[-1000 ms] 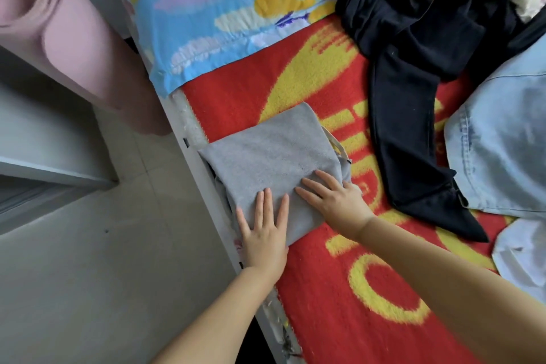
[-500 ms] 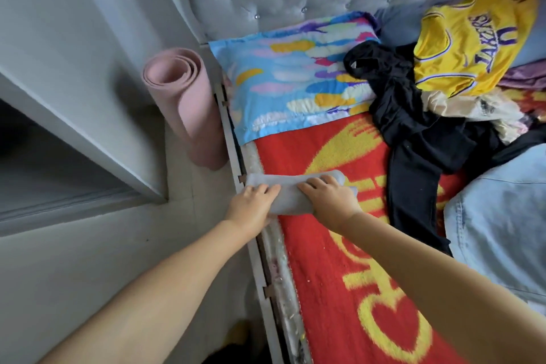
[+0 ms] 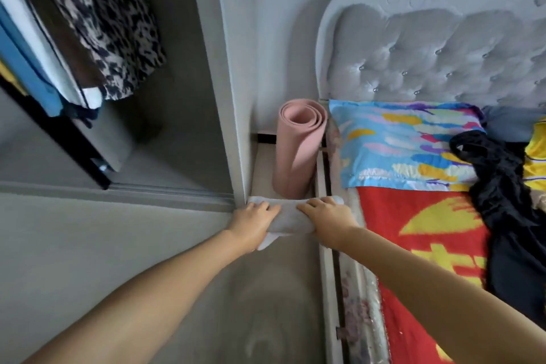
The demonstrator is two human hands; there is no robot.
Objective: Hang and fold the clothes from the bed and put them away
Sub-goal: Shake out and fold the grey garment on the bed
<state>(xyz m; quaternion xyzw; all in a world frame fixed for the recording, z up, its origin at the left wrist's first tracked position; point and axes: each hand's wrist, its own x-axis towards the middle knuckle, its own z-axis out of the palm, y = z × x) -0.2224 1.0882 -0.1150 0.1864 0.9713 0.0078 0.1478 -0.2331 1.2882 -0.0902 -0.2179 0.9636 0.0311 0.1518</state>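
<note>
I hold the folded grey cloth (image 3: 291, 217) in the air over the floor (image 3: 251, 304), in the gap between the bed and the wardrobe. My left hand (image 3: 253, 223) grips its left end, fingers curled over the top edge, and my right hand (image 3: 325, 217) grips the right end the same way, so both hands are clenched on the cloth. A loose corner hangs below my left wrist. The bundle's long axis runs left to right, from one hand to the other.

The wardrobe (image 3: 141, 127) lies up and to my left, its opening beyond the white door frame (image 3: 233, 97), where a spotted garment (image 3: 103, 18) and others hang on a rail. My left hand is the nearer one to it, almost at the foot of the frame. To put the cloth away I judge I must swing it leftward, leading with that end.

Just behind the cloth stands the rolled pink mat (image 3: 298, 154). Farther right on the bed (image 3: 413, 230) lie the patterned pillow (image 3: 407, 142), a black garment (image 3: 502, 186) and a yellow one (image 3: 536, 162), not yet folded.

Half a second ago the cloth lay at the bed's edge under my hands; now it is lifted clear of the mattress, and my view has turned toward the wardrobe.
</note>
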